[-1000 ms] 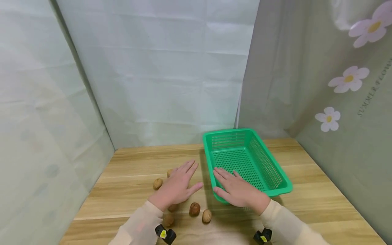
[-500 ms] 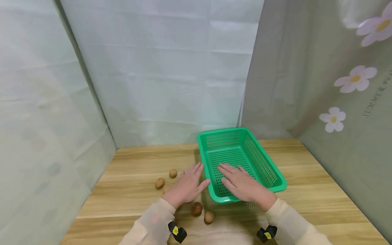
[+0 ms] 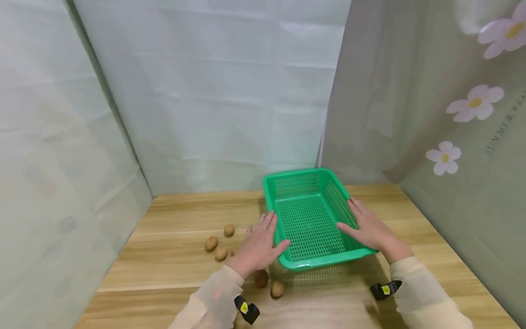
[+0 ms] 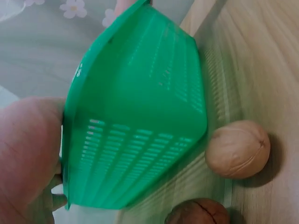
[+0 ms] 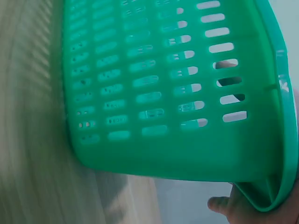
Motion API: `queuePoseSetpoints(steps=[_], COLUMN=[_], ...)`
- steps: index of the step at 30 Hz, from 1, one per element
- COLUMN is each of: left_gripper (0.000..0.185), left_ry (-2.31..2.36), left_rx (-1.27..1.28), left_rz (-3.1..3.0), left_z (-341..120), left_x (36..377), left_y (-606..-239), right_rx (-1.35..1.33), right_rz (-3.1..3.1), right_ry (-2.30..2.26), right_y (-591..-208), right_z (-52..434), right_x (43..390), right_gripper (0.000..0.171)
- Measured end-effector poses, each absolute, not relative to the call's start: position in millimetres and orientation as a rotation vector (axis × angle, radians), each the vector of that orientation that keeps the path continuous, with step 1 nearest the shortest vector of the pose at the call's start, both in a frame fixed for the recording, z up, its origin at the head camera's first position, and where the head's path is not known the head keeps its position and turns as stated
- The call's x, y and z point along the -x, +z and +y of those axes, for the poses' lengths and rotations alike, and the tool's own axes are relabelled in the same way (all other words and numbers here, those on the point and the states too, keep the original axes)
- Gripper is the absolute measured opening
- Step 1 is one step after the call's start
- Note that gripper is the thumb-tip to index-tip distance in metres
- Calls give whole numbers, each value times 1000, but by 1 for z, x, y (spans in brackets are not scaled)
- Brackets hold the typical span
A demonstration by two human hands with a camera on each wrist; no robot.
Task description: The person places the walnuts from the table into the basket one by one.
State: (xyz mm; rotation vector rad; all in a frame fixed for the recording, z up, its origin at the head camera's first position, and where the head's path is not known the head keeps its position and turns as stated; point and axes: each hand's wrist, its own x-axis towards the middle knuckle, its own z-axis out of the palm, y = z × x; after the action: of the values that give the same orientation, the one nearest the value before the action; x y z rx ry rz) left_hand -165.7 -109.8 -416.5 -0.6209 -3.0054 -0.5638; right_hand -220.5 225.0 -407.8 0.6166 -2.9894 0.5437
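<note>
A green plastic basket (image 3: 312, 263) with slotted walls sits at the back of the wooden table, its inside bare. My left hand (image 3: 258, 246) holds its left rim, thumb over the edge and fingertips at the outer side; the left wrist view shows fingertips beneath the rim. On the opposite rim, my right hand (image 3: 371, 230) has its thumb inside the basket and its fingers outside. Several walnuts lie left of the basket and in front of it, among them a pale walnut (image 4: 238, 149) and a darker walnut (image 4: 198, 213). My left hand partly covers one walnut (image 3: 234, 251).
The wooden table (image 3: 172, 237) ends at a pale hanging cloth (image 3: 230, 100) behind and a flower-printed curtain (image 3: 472, 192) on the right. Another cloth (image 3: 70, 164) hangs along the left side.
My right hand has moved from above the basket's inside to its right rim. My left hand has shifted right from over the walnuts to the left rim. The basket appears slightly further left.
</note>
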Motion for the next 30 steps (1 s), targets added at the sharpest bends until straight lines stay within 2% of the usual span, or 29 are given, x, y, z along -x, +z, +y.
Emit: queuePoseSetpoints(steps=[7, 12, 22, 30], left_gripper=[81, 76, 70, 67], left_ry=[-666, -695, -762, -822], left_rx=[565, 525, 436, 387], left_rz=[-2956, -2952, -2937, -2930], left_z=[-140, -162, -196, -207], left_x=[179, 186, 197, 203], left_y=[-422, -423, -429, -429], right_rx=[-480, -477, -569, -528], right_rz=[-2998, -2981, -2924, -2899], right_ry=[762, 870, 1115, 1213], right_y=[-408, -408, -415, -419], right_z=[197, 175, 148, 136], right_x=[228, 229, 236, 243], right_gripper=[99, 107, 105, 101])
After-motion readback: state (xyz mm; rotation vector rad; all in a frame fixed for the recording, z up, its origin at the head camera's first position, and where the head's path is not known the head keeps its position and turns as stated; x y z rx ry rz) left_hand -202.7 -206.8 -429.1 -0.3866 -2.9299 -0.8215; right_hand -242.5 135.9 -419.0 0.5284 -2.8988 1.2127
